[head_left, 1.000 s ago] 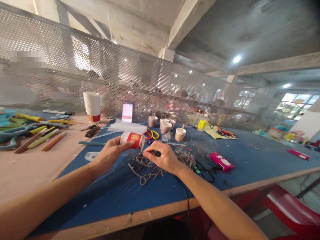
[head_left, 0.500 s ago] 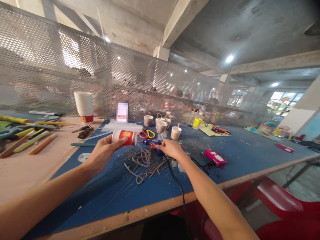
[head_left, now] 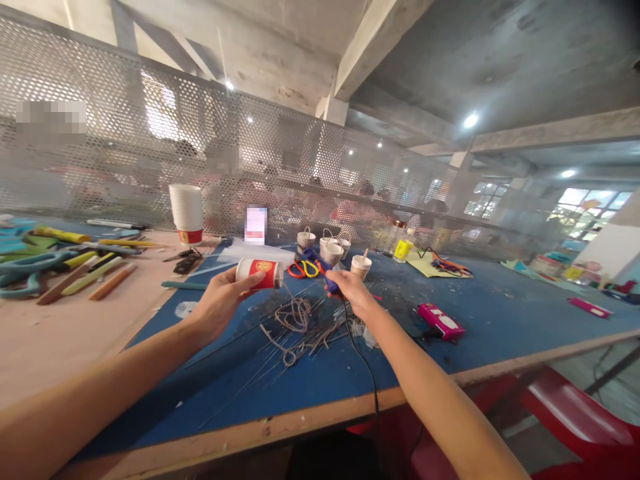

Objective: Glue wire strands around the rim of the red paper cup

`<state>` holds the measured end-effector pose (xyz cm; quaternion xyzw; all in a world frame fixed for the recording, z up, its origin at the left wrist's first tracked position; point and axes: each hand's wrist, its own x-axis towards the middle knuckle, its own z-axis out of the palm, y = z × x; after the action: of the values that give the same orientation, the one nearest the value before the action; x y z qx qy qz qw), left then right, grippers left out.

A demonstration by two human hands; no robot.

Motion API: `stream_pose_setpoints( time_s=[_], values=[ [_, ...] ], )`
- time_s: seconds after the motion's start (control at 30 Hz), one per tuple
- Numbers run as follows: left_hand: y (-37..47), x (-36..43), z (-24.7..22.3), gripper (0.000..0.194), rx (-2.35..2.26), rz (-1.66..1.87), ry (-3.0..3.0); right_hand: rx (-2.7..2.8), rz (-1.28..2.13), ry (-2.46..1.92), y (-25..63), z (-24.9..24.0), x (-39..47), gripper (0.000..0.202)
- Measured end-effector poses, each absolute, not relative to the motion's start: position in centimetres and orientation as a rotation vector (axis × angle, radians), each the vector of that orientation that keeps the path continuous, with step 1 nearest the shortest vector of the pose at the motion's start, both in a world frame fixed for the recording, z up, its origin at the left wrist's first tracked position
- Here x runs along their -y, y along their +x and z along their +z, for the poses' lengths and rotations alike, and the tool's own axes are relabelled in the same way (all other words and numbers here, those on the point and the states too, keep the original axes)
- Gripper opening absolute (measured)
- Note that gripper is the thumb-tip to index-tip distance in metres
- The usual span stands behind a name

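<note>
Tipped on its side, a red and white paper cup (head_left: 260, 274) is gripped by my left hand (head_left: 223, 293) above the blue table top. My right hand (head_left: 350, 288) is wrapped around a blue glue gun (head_left: 332, 284), whose nozzle points up and away from me. Its black cord (head_left: 359, 353) trails down over the front edge. Beyond the glue gun lie scissors (head_left: 304, 269) with red and yellow handles. A tangle of grey-brown cord (head_left: 294, 315) and thin wires (head_left: 313, 343) spreads below my hands. Several small cups with looped handles (head_left: 331, 253) stand behind.
A stack of paper cups (head_left: 187, 210) stands at the back left, near a lit phone (head_left: 256, 225). Clay-coloured sticks (head_left: 113, 281) and tools lie on the left board. A magenta box (head_left: 441, 321) sits at right, with a red chair (head_left: 585, 407) beside the table.
My right hand has lifted the glue gun off the table area and turned its nozzle upward. The cup stays in my left hand. The whole view has shifted slightly.
</note>
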<state>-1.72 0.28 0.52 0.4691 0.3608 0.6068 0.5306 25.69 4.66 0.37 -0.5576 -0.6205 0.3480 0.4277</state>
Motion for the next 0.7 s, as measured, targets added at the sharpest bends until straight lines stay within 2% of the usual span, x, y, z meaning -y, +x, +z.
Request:
stream_pose_setpoints(
  time_s=[0.2, 0.47, 0.7],
  values=[
    [-1.8, -0.4, 0.3, 0.035, -0.869, 1.432, 1.09, 1.372, 1.206, -0.814, 24.3, 1.7, -2.4, 0.04],
    [-1.8, -0.8, -0.2, 0.032, -0.871, 1.429, 1.069, 1.501, 1.037, -0.694, 22.7, 2.2, 0.1, 0.032],
    [-1.6, -0.5, 0.0, 0.028, -0.881, 1.443, 1.081, 1.603, 0.877, -0.84, 22.8, 1.7, 0.1, 0.034]
  ],
)
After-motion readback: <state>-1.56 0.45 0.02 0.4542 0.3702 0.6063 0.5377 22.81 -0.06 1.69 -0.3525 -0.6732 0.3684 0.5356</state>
